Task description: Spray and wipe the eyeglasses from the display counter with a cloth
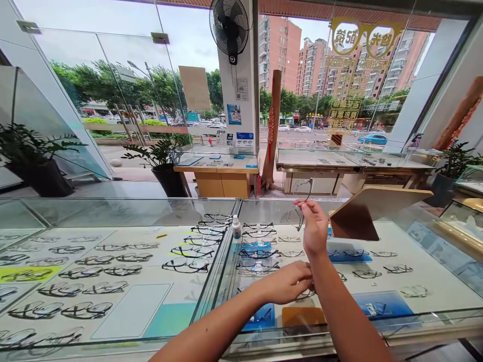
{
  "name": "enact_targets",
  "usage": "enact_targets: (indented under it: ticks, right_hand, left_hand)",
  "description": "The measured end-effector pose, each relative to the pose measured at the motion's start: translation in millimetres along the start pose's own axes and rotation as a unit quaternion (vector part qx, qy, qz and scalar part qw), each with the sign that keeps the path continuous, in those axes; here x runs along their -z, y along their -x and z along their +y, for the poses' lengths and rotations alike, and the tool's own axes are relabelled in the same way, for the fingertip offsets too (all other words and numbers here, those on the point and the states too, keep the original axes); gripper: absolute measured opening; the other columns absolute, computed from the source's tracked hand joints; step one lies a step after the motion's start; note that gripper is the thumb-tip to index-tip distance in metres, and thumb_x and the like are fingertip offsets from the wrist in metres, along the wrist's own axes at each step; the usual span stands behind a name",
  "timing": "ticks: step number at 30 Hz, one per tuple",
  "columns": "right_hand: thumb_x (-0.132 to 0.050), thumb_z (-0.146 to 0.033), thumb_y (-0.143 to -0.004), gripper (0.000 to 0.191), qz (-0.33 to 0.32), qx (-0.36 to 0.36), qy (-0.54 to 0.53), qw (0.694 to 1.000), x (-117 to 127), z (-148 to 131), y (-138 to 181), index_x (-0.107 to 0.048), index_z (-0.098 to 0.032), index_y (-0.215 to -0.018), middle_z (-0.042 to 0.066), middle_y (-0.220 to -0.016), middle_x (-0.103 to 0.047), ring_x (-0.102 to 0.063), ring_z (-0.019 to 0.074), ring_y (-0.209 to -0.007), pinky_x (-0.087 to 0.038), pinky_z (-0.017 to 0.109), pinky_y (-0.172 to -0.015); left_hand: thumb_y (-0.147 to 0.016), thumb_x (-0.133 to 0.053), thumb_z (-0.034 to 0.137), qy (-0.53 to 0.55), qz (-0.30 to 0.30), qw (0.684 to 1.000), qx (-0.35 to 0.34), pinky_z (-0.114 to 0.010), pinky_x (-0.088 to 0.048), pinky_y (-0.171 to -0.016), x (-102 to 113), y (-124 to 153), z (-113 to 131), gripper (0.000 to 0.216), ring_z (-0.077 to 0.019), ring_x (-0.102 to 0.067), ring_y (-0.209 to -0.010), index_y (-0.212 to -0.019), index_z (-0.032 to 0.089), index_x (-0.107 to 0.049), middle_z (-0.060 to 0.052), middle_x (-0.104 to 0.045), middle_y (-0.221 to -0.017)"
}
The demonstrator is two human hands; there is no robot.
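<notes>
My right hand [315, 227] is raised above the glass display counter. Its fingers and thumb pinch a thin-rimmed pair of eyeglasses [310, 188], turned on end with one lens above the other. Lower down, my left hand [290, 282] is over the counter glass, its fingers loosely stretched out beside my right wrist. The fingertips are partly hidden behind that wrist, and I see nothing held in them. Beneath the hands, several pairs of glasses lie in rows inside the case, with dark-framed eyeglasses [258, 254] left of my right hand. A small white spray bottle [236, 229] stands nearby.
A brown-backed tilted mirror or board [372, 213] stands right of my right hand. The left display case [130, 311] holds more glasses. Beyond the counter are potted plants [156, 166], a wooden-fronted display cabinet [222, 184], a tree-trunk post [272, 125] and a wall fan [228, 27].
</notes>
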State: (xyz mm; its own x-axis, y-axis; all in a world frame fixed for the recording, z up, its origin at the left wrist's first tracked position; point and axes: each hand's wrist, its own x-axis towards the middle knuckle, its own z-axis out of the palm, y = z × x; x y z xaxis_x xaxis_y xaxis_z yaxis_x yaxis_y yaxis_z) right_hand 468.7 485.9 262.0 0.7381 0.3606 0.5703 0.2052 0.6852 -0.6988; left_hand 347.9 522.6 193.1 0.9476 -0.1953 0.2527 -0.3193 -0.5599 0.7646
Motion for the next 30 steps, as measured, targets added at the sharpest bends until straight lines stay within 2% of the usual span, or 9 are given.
enact_targets:
  ticks: [3,6,9,12,15,19,26,28,30]
  right_hand:
    - [-0.070,-0.038,-0.093,0.015,0.007,-0.002,0.018,1.000,3,1,-3,-0.071,-0.024,-0.088,0.005,-0.096,-0.078,-0.070,0.0224,-0.099,-0.048,0.040,-0.100]
    - [-0.067,-0.038,-0.092,0.016,-0.013,-0.023,0.046,0.999,2,-1,-9,-0.068,-0.025,-0.084,0.003,-0.089,-0.077,-0.070,0.0220,-0.093,-0.049,0.039,-0.096]
    - [-0.065,-0.036,-0.091,0.015,-0.101,-0.058,0.092,0.989,-1,-7,-21,-0.067,-0.024,-0.081,0.001,-0.080,-0.075,-0.068,0.0219,-0.086,-0.048,0.037,-0.089]
    - [-0.062,-0.031,-0.090,0.016,-0.245,-0.089,0.167,0.951,-4,-17,-34,-0.067,-0.023,-0.076,0.001,-0.077,-0.074,-0.065,0.0209,-0.081,-0.046,0.035,-0.082]
    - [-0.058,-0.026,-0.089,0.019,-0.348,-0.120,0.224,0.902,-6,-28,-42,-0.066,-0.023,-0.072,0.000,-0.074,-0.074,-0.062,0.0190,-0.075,-0.042,0.032,-0.073]
    - [-0.059,-0.023,-0.087,0.019,-0.400,-0.150,0.243,0.871,-8,-35,-43,-0.067,-0.023,-0.070,-0.001,-0.071,-0.074,-0.057,0.0172,-0.068,-0.039,0.029,-0.064]
    - [-0.058,-0.022,-0.089,0.021,-0.431,-0.153,0.236,0.857,-12,-39,-53,-0.068,-0.023,-0.070,0.000,-0.073,-0.075,-0.063,0.0183,-0.073,-0.044,0.031,-0.069]
    - [-0.062,-0.028,-0.092,0.019,-0.424,-0.115,0.242,0.865,-12,-48,-62,-0.073,-0.023,-0.076,0.001,-0.080,-0.076,-0.065,0.0198,-0.079,-0.047,0.033,-0.075]
    - [-0.067,-0.036,-0.093,0.016,-0.377,-0.053,0.249,0.890,-10,-62,-72,-0.078,-0.024,-0.090,0.003,-0.094,-0.078,-0.068,0.0222,-0.091,-0.049,0.037,-0.085]
  left_hand:
    - [-0.102,-0.050,0.030,-0.143,0.136,0.980,0.000,-0.040,-0.047,-0.090,15,3,-10,0.027,-0.0285,-0.063,-0.100,-0.102,0.022,-0.075,-0.012,-0.072,-0.103]
    - [-0.102,-0.051,0.030,-0.209,0.306,0.929,0.016,-0.038,-0.044,-0.081,40,12,-21,0.025,-0.0257,-0.059,-0.086,-0.086,0.022,-0.069,-0.009,-0.066,-0.086]
    - [-0.099,-0.057,0.029,-0.267,0.481,0.835,0.002,-0.041,-0.046,-0.091,66,23,-27,0.013,-0.0273,-0.059,-0.098,-0.099,0.021,-0.067,-0.010,-0.065,-0.100]
    - [-0.093,-0.069,0.033,-0.331,0.573,0.749,-0.040,-0.049,-0.045,-0.107,83,30,-27,0.044,-0.0316,-0.056,-0.123,-0.132,0.017,-0.058,-0.017,-0.061,-0.129]
    - [-0.087,-0.078,0.041,-0.365,0.581,0.725,-0.056,-0.052,-0.043,-0.113,88,33,-25,0.079,-0.0354,-0.051,-0.137,-0.152,0.016,-0.041,-0.022,-0.054,-0.145]
    - [-0.084,-0.081,0.049,-0.349,0.559,0.752,-0.036,-0.053,-0.044,-0.113,89,33,-24,0.077,-0.0354,-0.058,-0.130,-0.147,0.018,-0.050,-0.020,-0.062,-0.138]
    - [-0.084,-0.083,0.050,-0.264,0.535,0.803,-0.020,-0.045,-0.054,-0.098,100,32,-8,0.059,-0.0299,-0.068,-0.109,-0.132,0.021,-0.064,-0.014,-0.071,-0.119]
    - [-0.084,-0.084,0.048,-0.277,0.537,0.796,-0.036,-0.044,-0.055,-0.095,110,31,3,0.057,-0.0282,-0.068,-0.105,-0.131,0.021,-0.065,-0.013,-0.072,-0.115]
    - [-0.084,-0.085,0.047,-0.304,0.555,0.772,-0.064,-0.044,-0.056,-0.093,125,28,18,0.058,-0.0269,-0.068,-0.103,-0.131,0.021,-0.064,-0.012,-0.072,-0.115]
